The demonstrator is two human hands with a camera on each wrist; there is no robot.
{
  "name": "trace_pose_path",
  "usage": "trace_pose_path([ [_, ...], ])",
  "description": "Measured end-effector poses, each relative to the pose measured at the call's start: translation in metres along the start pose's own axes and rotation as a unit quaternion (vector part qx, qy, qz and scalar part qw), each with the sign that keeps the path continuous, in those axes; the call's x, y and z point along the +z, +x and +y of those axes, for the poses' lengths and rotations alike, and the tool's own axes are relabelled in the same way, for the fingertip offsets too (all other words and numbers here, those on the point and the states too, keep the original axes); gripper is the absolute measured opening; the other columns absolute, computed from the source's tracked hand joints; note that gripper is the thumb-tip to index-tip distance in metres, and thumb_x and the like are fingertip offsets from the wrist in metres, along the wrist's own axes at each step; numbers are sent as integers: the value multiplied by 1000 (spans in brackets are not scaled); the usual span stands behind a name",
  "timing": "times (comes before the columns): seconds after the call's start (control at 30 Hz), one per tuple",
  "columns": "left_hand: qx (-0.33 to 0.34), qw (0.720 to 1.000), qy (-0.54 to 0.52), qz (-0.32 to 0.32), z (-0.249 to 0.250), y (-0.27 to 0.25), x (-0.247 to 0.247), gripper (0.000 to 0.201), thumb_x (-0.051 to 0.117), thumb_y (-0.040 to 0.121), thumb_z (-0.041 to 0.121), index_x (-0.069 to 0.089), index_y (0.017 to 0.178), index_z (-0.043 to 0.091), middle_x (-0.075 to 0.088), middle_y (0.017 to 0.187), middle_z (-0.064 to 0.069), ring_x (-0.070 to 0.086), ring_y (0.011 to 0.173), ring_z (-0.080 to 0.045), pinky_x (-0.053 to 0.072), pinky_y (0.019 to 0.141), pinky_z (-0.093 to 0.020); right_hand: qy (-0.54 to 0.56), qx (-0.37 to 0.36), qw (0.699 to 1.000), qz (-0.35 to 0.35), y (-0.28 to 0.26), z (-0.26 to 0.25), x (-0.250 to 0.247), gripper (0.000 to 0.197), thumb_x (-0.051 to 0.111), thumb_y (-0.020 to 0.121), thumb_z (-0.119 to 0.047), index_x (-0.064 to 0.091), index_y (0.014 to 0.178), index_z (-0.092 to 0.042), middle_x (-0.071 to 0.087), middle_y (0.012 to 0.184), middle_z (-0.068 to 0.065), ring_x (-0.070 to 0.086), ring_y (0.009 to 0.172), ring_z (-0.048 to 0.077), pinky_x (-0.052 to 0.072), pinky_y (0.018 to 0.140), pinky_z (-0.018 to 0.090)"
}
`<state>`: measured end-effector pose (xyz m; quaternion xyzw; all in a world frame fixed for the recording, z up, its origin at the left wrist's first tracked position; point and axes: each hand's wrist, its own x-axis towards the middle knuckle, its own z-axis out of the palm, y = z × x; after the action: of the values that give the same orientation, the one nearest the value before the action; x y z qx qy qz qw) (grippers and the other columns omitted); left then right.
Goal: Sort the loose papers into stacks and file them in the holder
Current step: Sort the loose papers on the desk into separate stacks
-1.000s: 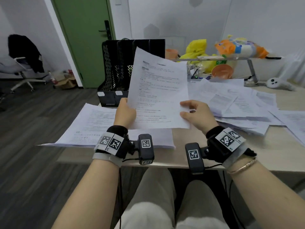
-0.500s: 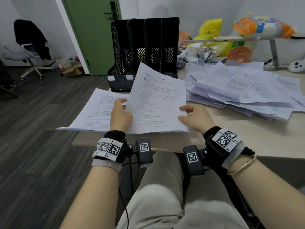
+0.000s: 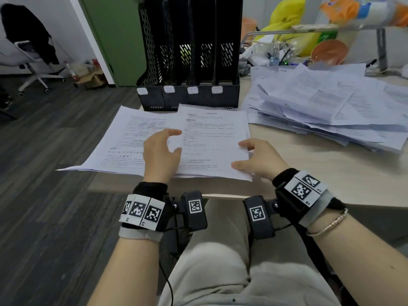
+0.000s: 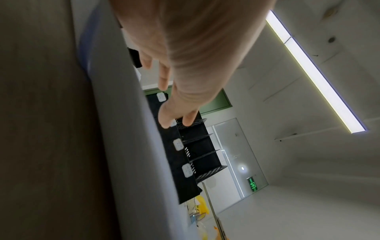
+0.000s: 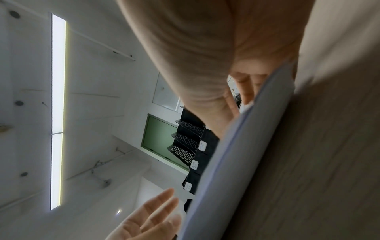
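Your desk (image 3: 320,173) is a light wood-grain top, with its near edge in front of your lap. On it, at the back left, stands a black four-slot file holder (image 3: 189,62) with white label tabs. Just in front of that lie two flat stacks of printed sheets (image 3: 212,138), side by side and overlapping. To the right sprawls a messy heap of loose papers (image 3: 326,107). Behind that heap, a metal riser shelf (image 3: 382,49) stands on the desk.

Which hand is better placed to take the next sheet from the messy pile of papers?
Probably the right hand: it rests at the right edge of the sorted stack, on the side of the loose pile. The left hand hovers open, farther away.
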<state>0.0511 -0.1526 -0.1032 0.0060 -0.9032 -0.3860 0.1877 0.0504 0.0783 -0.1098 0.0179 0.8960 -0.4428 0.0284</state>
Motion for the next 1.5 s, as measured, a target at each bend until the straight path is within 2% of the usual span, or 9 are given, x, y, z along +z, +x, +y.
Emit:
trace_pose_path([
  [0.17, -4, 997, -52, -61, 8, -9, 5, 37, 64, 87, 12, 57, 122, 20, 56, 121, 12, 45, 111, -1, 31, 97, -18, -31, -4, 1000, -5, -1, -4, 2, 71, 79, 72, -27, 44, 133, -21, 24, 144, 4, 37, 130, 24, 34, 107, 32],
  [0.3, -12, 991, -113, -66, 20, -8, 6, 39, 65, 87, 15, 54, 123, 24, 59, 117, 12, 52, 109, -5, 38, 88, -16, -29, -30, 999, 0, -5, -9, -3, 65, 74, 77, -33, 44, 133, -23, 28, 146, 2, 28, 136, 19, 24, 109, 28],
  [0.57, 29, 983, -154, -97, 71, 0, 5, 49, 66, 87, 23, 47, 133, 28, 59, 117, 12, 53, 110, -5, 39, 89, -19, 11, -67, 996, 57, -2, -17, -39, 53, 68, 83, -35, 48, 130, -22, 39, 142, -2, 35, 133, 13, 27, 103, 25],
  [0.8, 70, 975, -147, -151, 128, 25, 43, 46, 67, 86, 20, 51, 130, 18, 61, 116, 4, 56, 106, -12, 44, 89, -23, 22, -101, 985, 138, -4, -4, -103, 27, 66, 85, -18, 62, 112, -15, 47, 123, -2, 40, 124, 10, 23, 83, 8],
  [1.0, 82, 965, -122, -215, 167, 44, 80, 37, 64, 88, 28, 57, 122, 18, 63, 109, 5, 59, 94, -7, 40, 65, -6, -66, -30, 988, 135, 15, 19, -152, 32, 65, 85, -21, 62, 115, -11, 40, 142, 9, 32, 137, 20, 25, 95, 18],
  [1.1, 85, 961, -120, -235, 183, 55, 96, 36, 62, 89, 28, 58, 122, 14, 63, 109, 2, 60, 96, -9, 42, 65, -9, -125, 37, 987, 91, 29, 32, -168, 38, 65, 86, -27, 61, 120, -11, 26, 153, 11, 22, 142, 20, 20, 109, 27],
  [1.2, 69, 953, -122, -268, 195, 62, 112, 35, 60, 91, 26, 58, 122, 11, 63, 111, -3, 60, 95, -12, 44, 63, -14, -168, 81, 980, 73, 41, 40, -173, 46, 64, 86, -28, 59, 122, 0, 33, 148, 19, 33, 137, 28, 27, 108, 32],
  [1.37, 52, 948, -105, -295, 197, 63, 134, 32, 59, 91, 29, 60, 118, 12, 66, 109, -3, 63, 97, -15, 46, 66, -20, -128, 111, 983, 65, 48, 51, -176, 42, 64, 86, -28, 60, 105, 9, 59, 105, 20, 56, 106, 33, 41, 82, 32],
  [1.5, 27, 941, -112, -317, 196, 62, 144, 30, 51, 96, 29, 60, 116, 8, 67, 109, -5, 67, 88, -16, 51, 72, -25, -77, 88, 988, 102, 34, 60, -190, 49, 61, 88, -24, 54, 122, 11, 52, 132, 23, 49, 122, 33, 38, 100, 34],
])
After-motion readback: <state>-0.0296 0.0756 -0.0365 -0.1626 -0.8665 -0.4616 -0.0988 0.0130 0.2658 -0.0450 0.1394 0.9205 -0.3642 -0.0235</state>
